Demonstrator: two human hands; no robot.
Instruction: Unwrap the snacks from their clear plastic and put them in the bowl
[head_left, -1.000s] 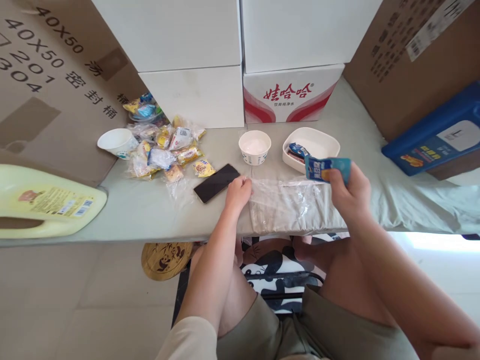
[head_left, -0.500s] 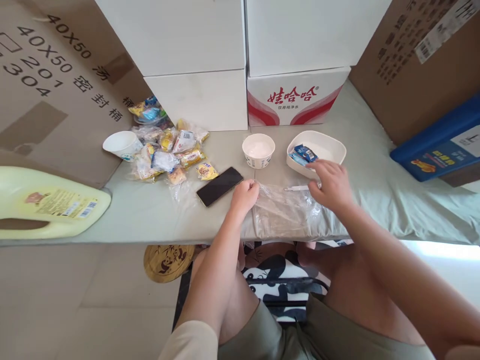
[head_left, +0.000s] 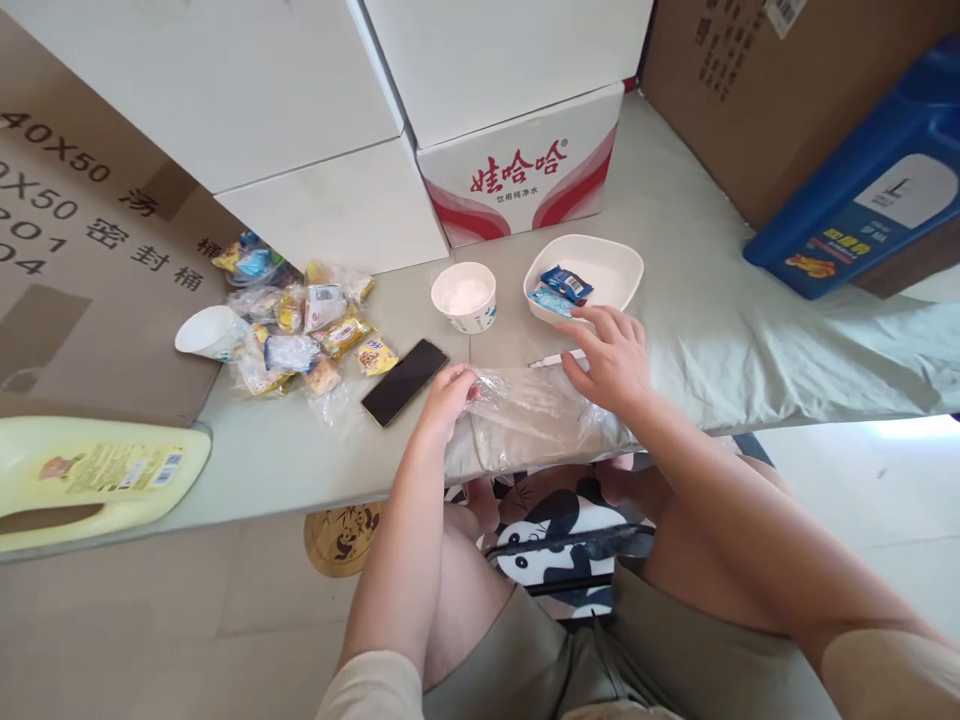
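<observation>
My left hand point(head_left: 451, 398) pinches the left edge of a clear plastic bag point(head_left: 517, 425) that lies flat along the table's front edge. Just right of it, my right hand point(head_left: 613, 362) hovers with fingers apart at the near rim of a white tray point(head_left: 619, 270). Inside that tray lie a dark blue packet point(head_left: 568, 284) and a light blue packet point(head_left: 551, 301). A white pen point(head_left: 551, 359) lies between bag and tray, its right end hidden by my right hand. Left of the tray stands a paper bowl point(head_left: 464, 292) with something whitish inside.
A black phone point(head_left: 405, 382) lies left of my left hand. Beyond it are a heap of wrapped snacks point(head_left: 322, 310) and a tipped paper cup point(head_left: 212, 333). A yellow jug point(head_left: 112, 475), a blue jug point(head_left: 862, 190), white boxes point(head_left: 337, 220) and a brown carton point(head_left: 90, 300) stand around.
The camera view has turned, so the table things sit further left and tilted. Both hands keep about the same places relative to the bag and tray.
</observation>
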